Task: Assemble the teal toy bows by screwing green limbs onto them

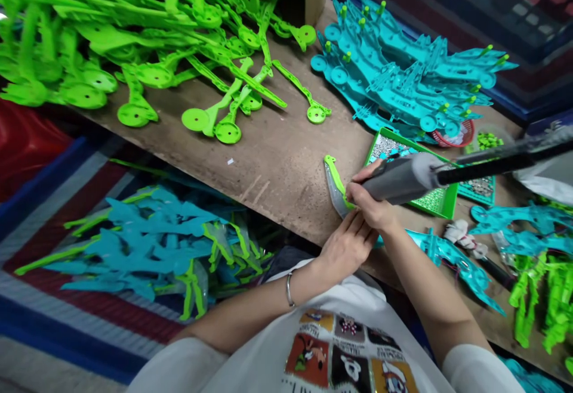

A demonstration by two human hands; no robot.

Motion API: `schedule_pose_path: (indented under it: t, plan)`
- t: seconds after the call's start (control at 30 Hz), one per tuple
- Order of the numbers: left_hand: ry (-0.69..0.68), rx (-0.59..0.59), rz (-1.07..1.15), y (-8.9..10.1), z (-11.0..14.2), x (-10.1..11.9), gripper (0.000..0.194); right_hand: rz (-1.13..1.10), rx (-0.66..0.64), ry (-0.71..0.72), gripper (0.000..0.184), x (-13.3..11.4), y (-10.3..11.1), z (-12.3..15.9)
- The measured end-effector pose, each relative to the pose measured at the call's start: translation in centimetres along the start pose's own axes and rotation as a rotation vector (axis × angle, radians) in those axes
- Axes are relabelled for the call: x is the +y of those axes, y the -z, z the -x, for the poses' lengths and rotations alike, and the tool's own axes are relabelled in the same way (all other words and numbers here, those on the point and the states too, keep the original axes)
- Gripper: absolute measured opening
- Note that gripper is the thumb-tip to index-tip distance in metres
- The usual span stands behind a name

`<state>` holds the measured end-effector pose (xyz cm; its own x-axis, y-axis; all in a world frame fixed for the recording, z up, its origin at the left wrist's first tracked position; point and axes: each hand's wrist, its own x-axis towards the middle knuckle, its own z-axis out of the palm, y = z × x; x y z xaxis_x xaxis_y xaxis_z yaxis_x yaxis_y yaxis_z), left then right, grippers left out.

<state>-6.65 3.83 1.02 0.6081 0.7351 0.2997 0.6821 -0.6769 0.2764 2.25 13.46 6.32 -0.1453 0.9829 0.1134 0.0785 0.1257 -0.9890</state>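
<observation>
My right hand (375, 207) is closed around the grey body of a power screwdriver (398, 178), held tilted with its tip end hidden by my hands. My left hand (347, 247) lies just below, closed over a blue plastic toy part (441, 248) on the table; its fingertips are partly covered by my right hand. Beyond my fingers sticks out a green-and-clear plastic piece (335, 184), which seems to lie in line with the blue part. Beside my right hand is a green tray (447, 202) with small silver screws.
Green plastic parts (156, 41) are heaped at the back left. Stacked blue shells (403, 77) stand at the back right by a red basket (468, 133). Below the table (277, 166), a crate (58, 297) holds blue-and-green assemblies. More green pieces (528, 297) lie at the right.
</observation>
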Motion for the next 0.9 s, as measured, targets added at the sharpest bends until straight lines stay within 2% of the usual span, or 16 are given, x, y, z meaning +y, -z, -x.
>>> schedule_pose_path:
  t: [0.1, 0.23, 0.3, 0.43, 0.5, 0.6, 0.9]
  plan:
    - [0.001, -0.014, 0.001, -0.1, 0.2, 0.0, 0.035, 0.041, -0.127, 0.038, 0.013, -0.7, -0.5, -1.1]
    - [0.004, -0.001, -0.001, -0.4, 0.4, -0.1, 0.039, -0.054, -0.22, 0.067, 0.019, -0.9, 0.0, -1.6]
    - [0.004, 0.03, -0.004, -0.6, 0.5, -0.2, 0.041, -0.114, -0.141, 0.112, 0.025, -0.8, 1.2, -1.5]
    - [-0.002, 0.034, -0.015, -0.4, 0.4, -0.2, 0.048, -0.114, 0.309, 0.278, 0.027, -0.5, 4.9, -1.6]
    - [0.001, 0.026, -0.035, -0.3, 0.3, -0.2, 0.049, -0.096, 0.445, 0.295, 0.025, 0.0, 6.4, -2.0]
    - [-0.003, 0.029, -0.056, -0.2, 0.3, -0.1, 0.049, -0.097, 0.496, 0.281, 0.022, 1.0, 7.3, -2.4]
    - [0.004, -0.01, -0.052, -0.2, 0.3, 0.0, 0.051, -0.15, 0.472, 0.26, 0.022, 2.8, 6.9, -2.4]
